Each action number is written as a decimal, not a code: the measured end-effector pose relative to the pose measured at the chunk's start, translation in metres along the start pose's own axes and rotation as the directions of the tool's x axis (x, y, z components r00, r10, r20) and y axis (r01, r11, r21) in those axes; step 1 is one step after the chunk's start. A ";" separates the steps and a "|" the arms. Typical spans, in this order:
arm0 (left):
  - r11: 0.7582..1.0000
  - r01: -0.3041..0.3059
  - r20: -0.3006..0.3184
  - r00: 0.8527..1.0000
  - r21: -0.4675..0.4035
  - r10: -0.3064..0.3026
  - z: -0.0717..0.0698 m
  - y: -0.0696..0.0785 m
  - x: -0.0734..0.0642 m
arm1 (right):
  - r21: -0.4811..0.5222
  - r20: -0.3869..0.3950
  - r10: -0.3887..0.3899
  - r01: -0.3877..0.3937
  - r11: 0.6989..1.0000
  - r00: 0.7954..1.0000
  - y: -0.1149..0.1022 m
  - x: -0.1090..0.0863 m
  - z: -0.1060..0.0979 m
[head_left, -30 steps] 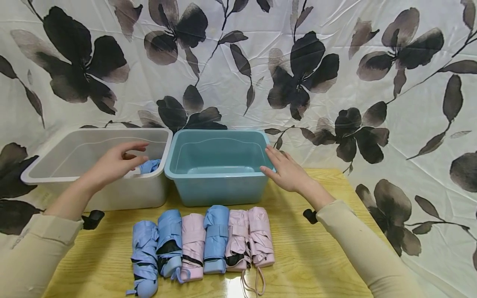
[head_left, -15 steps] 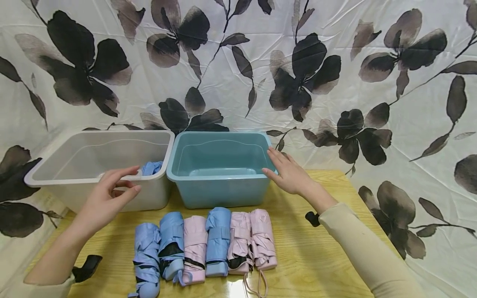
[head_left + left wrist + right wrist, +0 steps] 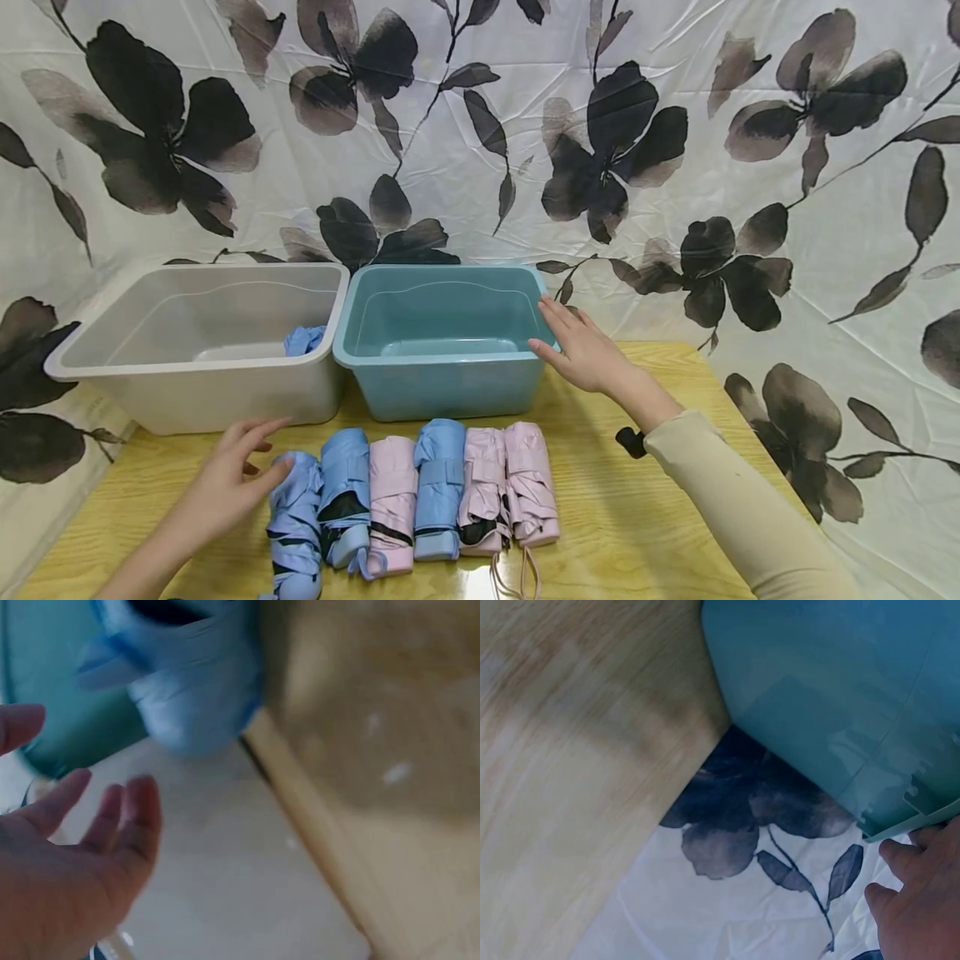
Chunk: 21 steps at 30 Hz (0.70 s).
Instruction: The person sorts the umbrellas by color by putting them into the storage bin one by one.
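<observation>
In the head view, folded umbrellas lie in a row on the table. The leftmost is a blue umbrella; my left hand is just to its left, thumb and fingers apart and nothing held. Blurred in the left wrist view, a blue umbrella appears beyond the loosely bent fingers. To the right come another blue umbrella, a pink one, a third blue umbrella and two more pink umbrellas. My right hand rests with extended fingers on the right rim of a teal bin.
A whitish bin stands left of the teal one, with a crumpled blue fabric item inside at its right end. Behind both hangs a floral cloth. A pink wrist strap lies near the table's front.
My left hand has come down from over the whitish bin to beside the leftmost blue umbrella. The right hand stays at the teal bin's rim.
</observation>
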State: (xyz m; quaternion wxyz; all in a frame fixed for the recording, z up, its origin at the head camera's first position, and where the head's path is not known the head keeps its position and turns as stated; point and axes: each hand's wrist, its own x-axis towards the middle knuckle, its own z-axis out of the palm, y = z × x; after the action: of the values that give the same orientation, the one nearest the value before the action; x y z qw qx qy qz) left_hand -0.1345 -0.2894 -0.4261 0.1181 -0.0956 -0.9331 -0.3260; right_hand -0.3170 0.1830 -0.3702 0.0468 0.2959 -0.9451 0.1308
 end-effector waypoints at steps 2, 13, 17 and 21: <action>0.997 0.037 0.040 0.998 0.060 -0.039 0.004 -0.004 -0.004 | 0.002 -0.004 0.000 0.000 1.000 1.000 0.000 0.000 0.000; 0.972 0.169 0.272 0.939 0.164 -0.209 0.022 -0.009 -0.008 | 0.009 -0.006 0.006 -0.006 1.000 1.000 0.000 0.001 -0.001; 0.970 0.183 0.288 0.931 0.158 -0.223 0.027 -0.008 -0.006 | 0.019 -0.006 0.008 -0.008 1.000 1.000 0.000 0.000 0.001; 0.972 0.195 0.287 0.931 0.132 -0.226 0.030 -0.007 -0.005 | 0.029 -0.006 0.010 -0.010 1.000 1.000 0.000 0.000 0.002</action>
State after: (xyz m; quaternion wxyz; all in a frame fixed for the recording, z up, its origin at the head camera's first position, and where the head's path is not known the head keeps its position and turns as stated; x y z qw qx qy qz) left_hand -0.1366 -0.2760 -0.4545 -0.0558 -0.0372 -0.9603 -0.2707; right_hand -0.3168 0.1827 -0.3722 0.0446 0.2916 -0.9443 0.1457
